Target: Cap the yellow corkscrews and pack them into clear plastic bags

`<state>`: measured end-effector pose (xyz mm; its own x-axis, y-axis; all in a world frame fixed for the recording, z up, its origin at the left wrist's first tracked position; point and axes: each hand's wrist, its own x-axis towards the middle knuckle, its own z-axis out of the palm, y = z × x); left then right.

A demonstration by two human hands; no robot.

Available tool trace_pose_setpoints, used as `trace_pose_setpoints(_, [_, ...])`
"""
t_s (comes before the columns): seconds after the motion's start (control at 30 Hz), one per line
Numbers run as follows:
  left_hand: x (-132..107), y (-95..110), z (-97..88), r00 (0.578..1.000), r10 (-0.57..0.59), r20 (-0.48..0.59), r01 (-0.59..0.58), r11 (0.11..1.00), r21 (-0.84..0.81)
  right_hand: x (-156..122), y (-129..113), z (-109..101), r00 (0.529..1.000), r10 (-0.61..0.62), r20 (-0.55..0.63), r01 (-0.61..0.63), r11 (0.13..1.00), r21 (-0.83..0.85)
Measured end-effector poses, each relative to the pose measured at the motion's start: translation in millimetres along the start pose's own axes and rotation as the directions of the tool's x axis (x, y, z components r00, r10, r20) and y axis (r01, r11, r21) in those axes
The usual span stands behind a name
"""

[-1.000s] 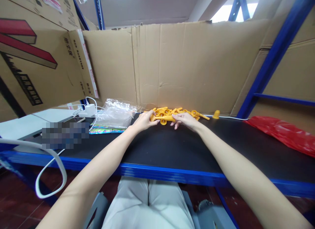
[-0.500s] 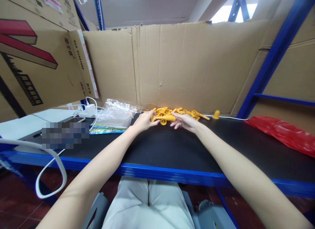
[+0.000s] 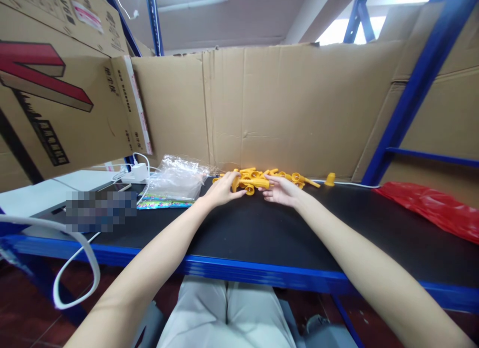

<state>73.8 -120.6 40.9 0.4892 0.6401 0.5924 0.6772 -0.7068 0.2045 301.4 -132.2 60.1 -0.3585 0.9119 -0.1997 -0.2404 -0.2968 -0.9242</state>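
Observation:
My left hand [image 3: 224,189] is closed around the round head of a yellow plastic flashlight-like piece [image 3: 258,183], whose thick handle points right. At the handle's far end is my right hand [image 3: 282,190], its fingers apart and slightly bent. Whether those fingertips touch the handle I cannot tell. Behind and beside both hands lies a pile of similar yellow pieces [image 3: 297,177], some with cup-shaped heads facing me. One round yellow head [image 3: 250,190] shows just below the held piece. A separate yellow cup-shaped part [image 3: 330,179] stands upright to the right of the pile.
The black tabletop [image 3: 254,233] has a blue metal front edge [image 3: 239,268]. Clear plastic bags [image 3: 179,176] lie at left, near a white charger [image 3: 137,173] with cables. A red plastic bag [image 3: 430,206] lies at right. Cardboard [image 3: 299,108] walls the back.
The view has tilted slightly upward, so everything sits a little lower. The yellow piece in my left hand has shifted slightly right, with its end closer to my right fingers.

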Motion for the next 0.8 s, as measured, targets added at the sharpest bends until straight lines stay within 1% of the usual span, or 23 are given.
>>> trace_pose_setpoints(0.1, [0, 2, -2.1, 1.000, 0.008, 0.015, -0.008, 0.999, -0.053, 2, -4, 2, 0.995, -0.002, -0.100, 0.002, 1.000, -0.003])
trace_pose_setpoints(0.17, [1, 0, -3.8, 0.999, 0.007, -0.031, -0.010, 0.997, -0.082, 4, -10, 3, 0.979, -0.048, -0.198, 0.048, 0.999, -0.007])
trace_pose_setpoints(0.23, [2, -6, -4.5, 0.995, -0.012, -0.102, 0.003, 0.996, -0.089, 7, -19, 3, 0.938, -0.147, -0.314, 0.144, 0.989, -0.033])
trace_pose_setpoints(0.27, [3, -10, -4.3, 0.991, -0.024, -0.132, 0.013, 0.996, -0.083, 9, -23, 2, 0.901, -0.218, -0.376, 0.205, 0.976, -0.075])
trace_pose_setpoints(0.3, [3, -15, -3.7, 0.988, -0.036, -0.147, 0.025, 0.997, -0.074, 12, -27, 1, 0.847, -0.303, -0.438, 0.266, 0.953, -0.144])
trace_pose_setpoints(0.37, [3, -25, -1.3, 0.991, -0.057, -0.122, 0.051, 0.998, -0.048, 19, -33, -4, 0.699, -0.495, -0.516, 0.350, 0.866, -0.358])
trace_pose_setpoints(0.4, [3, -30, 0.1, 0.994, -0.063, -0.092, 0.061, 0.998, -0.030, 24, -35, -7, 0.618, -0.592, -0.518, 0.355, 0.797, -0.488])
trace_pose_setpoints(0.43, [3, -34, 1.6, 0.996, -0.068, -0.060, 0.067, 0.998, -0.009, 29, -36, -10, 0.541, -0.681, -0.494, 0.332, 0.713, -0.618])
trace_pose_setpoints(0.47, [3, -37, 2.8, 0.997, -0.070, -0.031, 0.071, 0.997, 0.011, 34, -36, -14, 0.476, -0.755, -0.450, 0.285, 0.617, -0.734])
trace_pose_setpoints(0.5, [2, -39, 3.8, 0.998, -0.070, -0.009, 0.070, 0.997, 0.028, 38, -34, -17, 0.431, -0.811, -0.397, 0.216, 0.520, -0.827])
trace_pose_setpoints(0.53, [2, -39, 4.3, 0.998, -0.067, 0.006, 0.067, 0.997, 0.040, 42, -32, -19, 0.408, -0.847, -0.340, 0.133, 0.424, -0.896])
trace_pose_setpoints(0.57, [2, -39, 4.4, 0.998, -0.063, 0.018, 0.062, 0.997, 0.046, 46, -29, -21, 0.402, -0.871, -0.281, 0.047, 0.326, -0.944])
trace_pose_setpoints(0.6, [2, -38, 4.2, 0.998, -0.060, 0.031, 0.058, 0.997, 0.046, 49, -24, -22, 0.413, -0.885, -0.215, -0.034, 0.221, -0.975])
trace_pose_setpoints(0.67, [3, -35, 3.0, 0.997, -0.055, 0.051, 0.053, 0.998, 0.037, 53, -15, -23, 0.466, -0.882, -0.064, -0.169, -0.018, -0.985])
trace_pose_setpoints(0.73, [3, -33, 1.9, 0.997, -0.047, 0.058, 0.046, 0.999, 0.027, 56, -4, -22, 0.533, -0.842, 0.082, -0.249, -0.249, -0.936])
trace_pose_setpoints(0.77, [3, -32, 1.5, 0.997, -0.040, 0.059, 0.038, 0.999, 0.023, 57, 1, -22, 0.563, -0.816, 0.128, -0.270, -0.328, -0.905])
trace_pose_setpoints(0.8, [3, -31, 1.3, 0.998, -0.033, 0.059, 0.031, 0.999, 0.021, 58, 5, -22, 0.588, -0.795, 0.149, -0.286, -0.377, -0.881])
